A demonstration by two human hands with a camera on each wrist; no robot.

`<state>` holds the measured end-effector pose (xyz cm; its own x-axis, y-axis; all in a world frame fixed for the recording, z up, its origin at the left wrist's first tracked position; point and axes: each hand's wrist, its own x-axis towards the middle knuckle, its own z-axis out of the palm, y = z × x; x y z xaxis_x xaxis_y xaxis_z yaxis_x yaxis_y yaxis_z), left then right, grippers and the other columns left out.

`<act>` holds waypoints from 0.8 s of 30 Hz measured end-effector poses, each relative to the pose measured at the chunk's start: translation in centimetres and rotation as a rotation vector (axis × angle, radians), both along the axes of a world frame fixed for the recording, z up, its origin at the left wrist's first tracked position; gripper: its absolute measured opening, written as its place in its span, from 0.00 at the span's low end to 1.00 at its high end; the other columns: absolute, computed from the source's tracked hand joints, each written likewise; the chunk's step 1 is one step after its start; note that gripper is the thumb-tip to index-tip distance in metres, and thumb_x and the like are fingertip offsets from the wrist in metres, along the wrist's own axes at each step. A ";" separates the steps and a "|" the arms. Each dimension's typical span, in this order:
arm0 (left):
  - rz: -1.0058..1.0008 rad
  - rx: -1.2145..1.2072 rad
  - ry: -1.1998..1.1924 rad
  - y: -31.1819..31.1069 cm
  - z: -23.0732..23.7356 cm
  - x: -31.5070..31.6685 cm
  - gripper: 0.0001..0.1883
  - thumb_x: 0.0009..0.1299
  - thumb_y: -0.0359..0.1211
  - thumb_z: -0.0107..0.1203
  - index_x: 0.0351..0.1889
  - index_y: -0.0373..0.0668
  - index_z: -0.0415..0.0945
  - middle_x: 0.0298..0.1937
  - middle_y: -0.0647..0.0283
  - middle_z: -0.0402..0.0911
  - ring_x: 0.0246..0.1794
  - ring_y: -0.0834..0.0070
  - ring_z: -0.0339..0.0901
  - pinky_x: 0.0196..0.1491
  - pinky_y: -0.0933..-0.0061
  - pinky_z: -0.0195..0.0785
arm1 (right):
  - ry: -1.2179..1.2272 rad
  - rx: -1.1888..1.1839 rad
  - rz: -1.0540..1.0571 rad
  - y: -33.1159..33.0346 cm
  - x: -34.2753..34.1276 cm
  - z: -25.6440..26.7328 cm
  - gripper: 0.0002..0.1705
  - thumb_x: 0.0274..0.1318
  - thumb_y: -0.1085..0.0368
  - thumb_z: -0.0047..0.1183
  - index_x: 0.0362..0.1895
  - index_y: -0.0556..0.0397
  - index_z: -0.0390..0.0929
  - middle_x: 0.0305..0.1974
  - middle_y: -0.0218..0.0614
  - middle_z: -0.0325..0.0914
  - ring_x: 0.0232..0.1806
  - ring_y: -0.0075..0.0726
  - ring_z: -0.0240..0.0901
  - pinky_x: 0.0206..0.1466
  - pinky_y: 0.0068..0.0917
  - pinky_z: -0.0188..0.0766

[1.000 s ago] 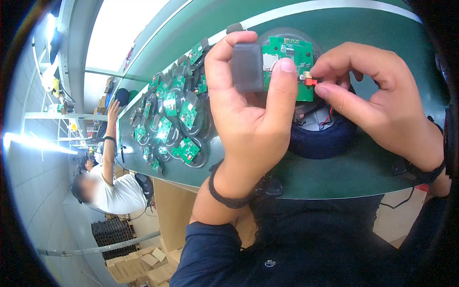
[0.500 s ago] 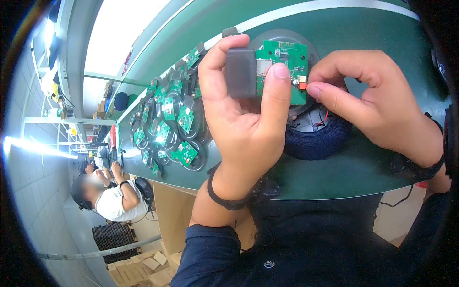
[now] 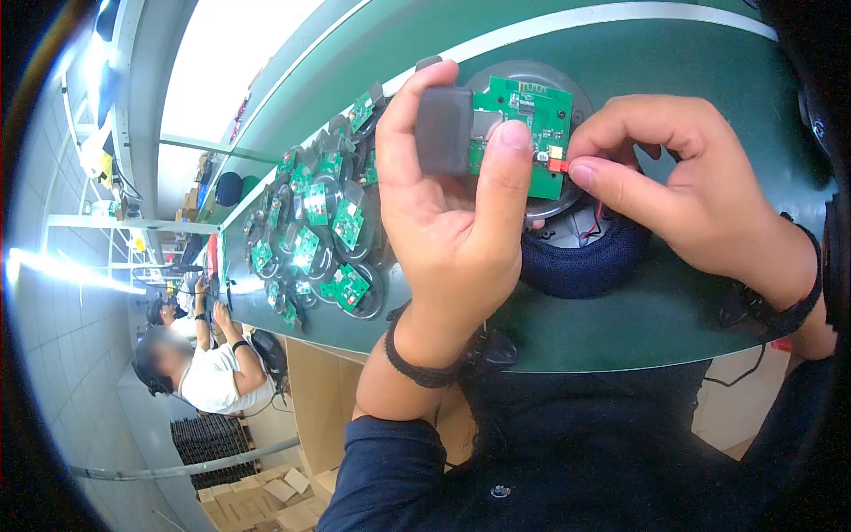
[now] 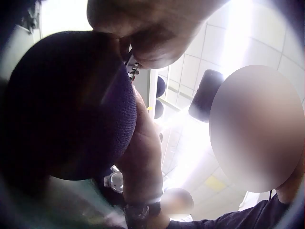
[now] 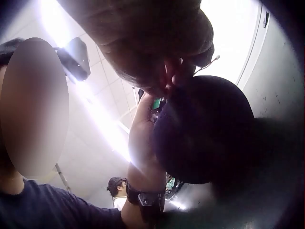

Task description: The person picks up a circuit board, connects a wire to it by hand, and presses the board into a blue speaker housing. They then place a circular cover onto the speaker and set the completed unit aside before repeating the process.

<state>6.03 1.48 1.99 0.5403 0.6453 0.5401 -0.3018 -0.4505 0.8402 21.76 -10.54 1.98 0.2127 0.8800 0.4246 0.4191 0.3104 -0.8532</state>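
Observation:
In the head view my left hand (image 3: 452, 213) holds a green circuit board (image 3: 548, 124) with a dark block (image 3: 443, 130) at its left side, thumb across the board's face. A clear round disc (image 3: 576, 80) shows behind the board. At the board's right edge, my right hand (image 3: 687, 191) pinches a small red plug (image 3: 558, 166) with thumb and index finger, right beside a pale socket (image 3: 555, 152). Thin red and black wires (image 3: 598, 222) run below into a round navy fabric-covered housing (image 3: 576, 270). That housing (image 4: 71, 105) fills much of the left wrist view as a dark shape.
Many similar boards on clear discs (image 3: 350, 222) lie heaped on the green table (image 3: 567, 332) to the left. Another person (image 3: 222, 377) in white sits farther along the bench. Cardboard boxes (image 3: 248, 501) stand on the floor below.
Both hands, with the board and red plug, have shifted slightly left and down. The thumb and index finger still pinch the plug. The person in white has lowered a raised arm.

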 end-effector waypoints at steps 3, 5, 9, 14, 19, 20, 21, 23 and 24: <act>-0.018 -0.010 0.018 -0.2 0.1 -0.1 0.29 0.71 0.25 0.62 0.68 0.34 0.61 0.56 0.61 0.71 0.48 0.79 0.72 0.53 0.76 0.68 | 0.033 -0.058 -0.007 -0.2 0.1 0.4 0.05 0.58 0.70 0.62 0.36 0.60 0.84 0.31 0.32 0.79 0.31 0.22 0.69 0.35 0.22 0.63; -0.033 0.023 0.017 -0.2 0.0 -0.1 0.29 0.71 0.25 0.61 0.68 0.35 0.61 0.52 0.61 0.73 0.45 0.80 0.73 0.51 0.77 0.69 | 0.088 -0.105 -0.012 -0.3 0.1 0.9 0.05 0.58 0.70 0.63 0.36 0.60 0.84 0.30 0.32 0.78 0.30 0.22 0.68 0.34 0.22 0.62; -0.016 0.042 -0.001 -0.7 -0.1 0.2 0.29 0.71 0.24 0.61 0.68 0.36 0.61 0.48 0.62 0.75 0.43 0.81 0.74 0.48 0.78 0.69 | 0.074 -0.133 -0.024 -0.3 0.3 0.8 0.05 0.57 0.69 0.64 0.34 0.59 0.85 0.29 0.31 0.76 0.29 0.21 0.67 0.32 0.22 0.61; -0.028 0.042 -0.017 -1.0 -0.2 0.1 0.27 0.73 0.26 0.60 0.68 0.37 0.61 0.47 0.61 0.77 0.43 0.79 0.77 0.48 0.77 0.73 | 0.095 -0.066 -0.038 -0.1 0.2 0.2 0.06 0.56 0.68 0.66 0.33 0.58 0.84 0.28 0.31 0.76 0.29 0.22 0.68 0.32 0.22 0.61; -0.025 -0.014 -0.025 -1.2 -0.3 0.4 0.29 0.72 0.21 0.59 0.69 0.38 0.58 0.45 0.63 0.75 0.40 0.81 0.75 0.45 0.79 0.71 | 0.022 -0.050 -0.067 -0.2 0.2 0.0 0.06 0.54 0.68 0.67 0.32 0.57 0.84 0.28 0.31 0.76 0.28 0.23 0.68 0.31 0.22 0.60; -0.020 -0.001 -0.030 -1.1 -0.4 0.4 0.29 0.72 0.21 0.58 0.69 0.38 0.57 0.45 0.63 0.76 0.40 0.81 0.75 0.45 0.79 0.71 | 0.016 -0.050 -0.064 -0.2 0.3 0.2 0.06 0.54 0.68 0.67 0.32 0.57 0.84 0.28 0.31 0.76 0.28 0.23 0.68 0.31 0.22 0.60; -0.019 -0.001 -0.035 -1.1 -0.4 0.3 0.29 0.72 0.21 0.58 0.69 0.38 0.57 0.45 0.63 0.76 0.40 0.81 0.75 0.45 0.79 0.71 | -0.031 -0.047 -0.078 -0.2 0.3 0.4 0.07 0.54 0.67 0.68 0.31 0.57 0.84 0.29 0.30 0.76 0.28 0.22 0.68 0.31 0.22 0.60; -0.029 0.029 -0.056 -0.9 -0.4 0.1 0.29 0.71 0.22 0.59 0.67 0.38 0.59 0.46 0.62 0.76 0.41 0.81 0.75 0.45 0.80 0.71 | -0.081 -0.045 -0.095 -0.1 0.4 0.6 0.07 0.53 0.67 0.69 0.30 0.56 0.83 0.29 0.30 0.76 0.27 0.22 0.67 0.30 0.22 0.59; -0.030 0.029 -0.063 -0.9 -0.3 0.1 0.29 0.71 0.22 0.59 0.67 0.38 0.59 0.46 0.62 0.76 0.41 0.81 0.75 0.45 0.80 0.71 | -0.021 -0.032 -0.036 0.2 0.6 0.8 0.10 0.54 0.65 0.68 0.27 0.56 0.82 0.26 0.28 0.74 0.25 0.21 0.65 0.28 0.22 0.58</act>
<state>6.09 0.60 1.66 0.5231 0.6132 0.5919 -0.3677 -0.4642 0.8058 22.34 -10.36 2.74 0.2356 0.8851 0.4015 0.4474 0.2680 -0.8532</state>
